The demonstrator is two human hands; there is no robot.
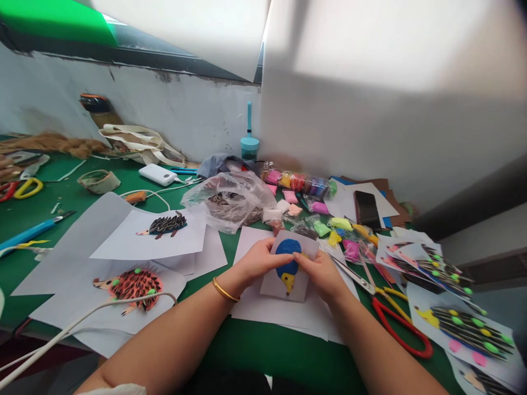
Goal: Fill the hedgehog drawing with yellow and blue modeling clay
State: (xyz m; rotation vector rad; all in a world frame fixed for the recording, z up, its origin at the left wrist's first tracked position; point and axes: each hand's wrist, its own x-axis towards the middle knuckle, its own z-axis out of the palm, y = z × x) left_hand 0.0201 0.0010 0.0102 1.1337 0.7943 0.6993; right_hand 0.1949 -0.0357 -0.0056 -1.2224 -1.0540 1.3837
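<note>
A small white paper card (298, 291) bears a hedgehog shape in modelling clay, with a blue clay body (289, 247) and a yellow clay face (289, 282). My left hand (259, 260) holds the card by its left side, thumb pressed on the blue clay. From the other side my right hand (323, 271) grips it too, its thumb meeting the blue body. Both hands' fingers are partly hidden behind the card. White paper sheets (249, 304) lie underneath on the green table. Just right of my right hand rest open scissors (405, 323) with red and yellow handles.
A plastic bag (230, 200) of striped seeds lies behind my hands, beside several clay packets (319, 207). Finished-looking seed hedgehogs lie left (135, 288) and right (473, 329). A phone (367, 209), a blue craft knife (28, 233) and a white cable (94, 310) are around.
</note>
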